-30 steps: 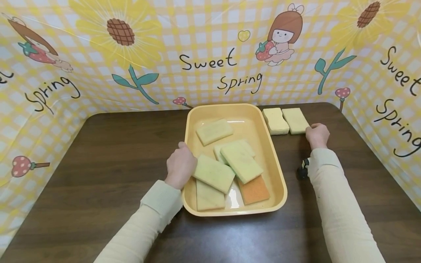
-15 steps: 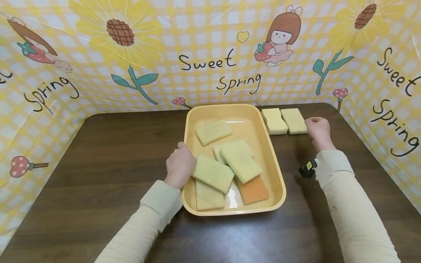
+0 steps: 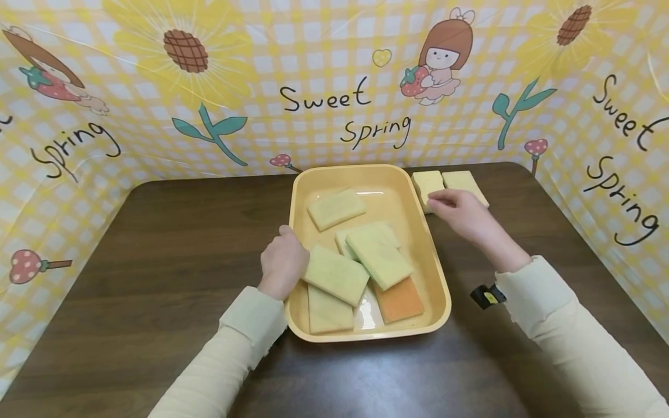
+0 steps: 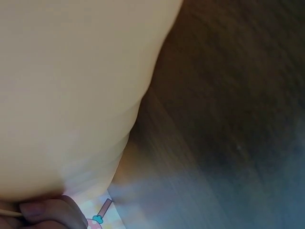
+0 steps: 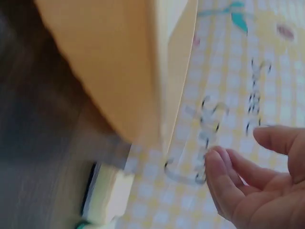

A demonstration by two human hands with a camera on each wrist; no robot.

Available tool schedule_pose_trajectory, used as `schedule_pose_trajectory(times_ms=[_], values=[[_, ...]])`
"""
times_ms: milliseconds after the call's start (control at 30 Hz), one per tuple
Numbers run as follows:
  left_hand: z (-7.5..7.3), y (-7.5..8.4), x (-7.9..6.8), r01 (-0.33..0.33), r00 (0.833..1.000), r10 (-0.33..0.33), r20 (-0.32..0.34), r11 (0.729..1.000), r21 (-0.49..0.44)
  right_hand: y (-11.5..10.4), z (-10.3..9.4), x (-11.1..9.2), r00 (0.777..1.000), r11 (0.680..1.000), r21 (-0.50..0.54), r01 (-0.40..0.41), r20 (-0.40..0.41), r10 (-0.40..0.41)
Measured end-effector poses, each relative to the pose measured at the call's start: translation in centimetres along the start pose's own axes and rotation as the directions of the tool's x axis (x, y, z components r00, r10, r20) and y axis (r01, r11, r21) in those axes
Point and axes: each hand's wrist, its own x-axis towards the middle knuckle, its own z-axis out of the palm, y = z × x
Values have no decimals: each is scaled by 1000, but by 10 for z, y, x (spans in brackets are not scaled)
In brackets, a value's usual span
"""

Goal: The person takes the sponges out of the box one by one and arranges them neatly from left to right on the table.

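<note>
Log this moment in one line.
left hand: grips tray edge | right hand: holds nothing | inside tray: sponges, one showing orange | beside tray: more sponges

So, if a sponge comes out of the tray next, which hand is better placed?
Probably the right hand: it holds nothing, its thumb stands apart from its fingers, and it hovers near the tray's right side. The left hand is nearer some sponges but grips the tray's left rim.
</note>
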Motion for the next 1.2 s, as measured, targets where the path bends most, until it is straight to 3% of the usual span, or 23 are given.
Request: schedule_pose_trajectory(times_ms=[133, 267, 500, 800, 1200], values=[[0, 0, 0, 2, 1000, -2, 6, 1000, -1, -11, 16, -11, 994, 994, -83, 69, 96, -61], [0, -1, 0, 8, 1000, -8, 11, 1000, -5, -15, 28, -18, 988, 986, -145, 82, 142, -61], [0, -1, 0, 7, 1000, -7, -5, 1000, -10, -12, 47, -21, 989, 984, -166, 66, 140, -43], [1, -1, 0, 1, 1000, -1, -11, 1000, -18, -5, 71, -18, 984, 971, -200, 133, 140, -106], [1, -1, 1, 0, 1000, -1, -10, 1000, -18, -3, 79, -16, 990, 948, -296, 114, 110, -85]])
